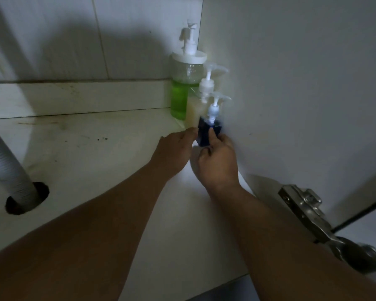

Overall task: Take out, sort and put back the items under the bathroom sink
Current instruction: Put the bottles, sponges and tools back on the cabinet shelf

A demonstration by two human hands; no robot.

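I am looking into a dim cabinet where a white corrugated drain hose (8,164) is running down at the left and passing through a dark round hole (27,198) cut in the cabinet floor (100,161). The pale floor is showing brown stains and a few dark specks toward the back. Behind it, a tiled back wall (78,38) is lying half in shadow, while a plain white side panel (291,83) is closing off the right. A metal door hinge (313,220) is sitting at lower right.
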